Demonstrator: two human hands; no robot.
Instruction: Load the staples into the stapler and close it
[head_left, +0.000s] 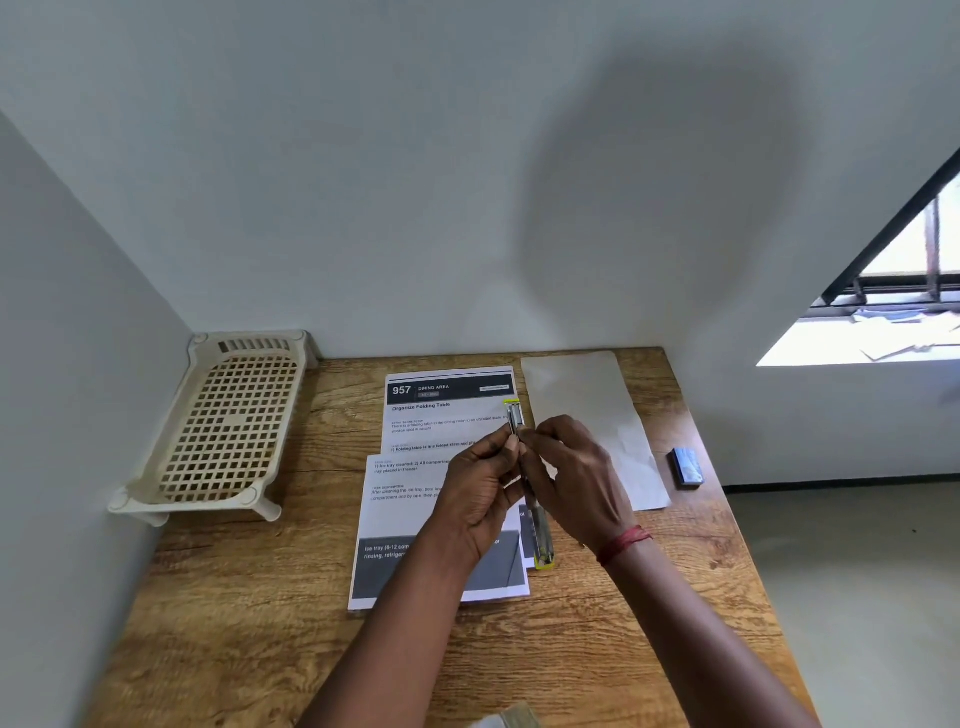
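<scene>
Both hands meet over the middle of a wooden table (270, 613). My left hand (480, 486) and my right hand (576, 475) together pinch a long, narrow clear packet with yellow ends (540, 535), which holds slim pen-like items. The packet runs from near the upper printed sheet down past my right wrist. Its middle is hidden by my fingers. Under the hands lie two printed sheets: an upper sheet (441, 410) headed "957 Dining Area" and a lower sheet (400, 525) overlapping it.
A cream plastic lattice rack (228, 431) stands on short legs in the left corner against the walls. A blank white paper (597, 410) lies to the right of the sheets. A small dark box (687, 466) sits near the table's right edge.
</scene>
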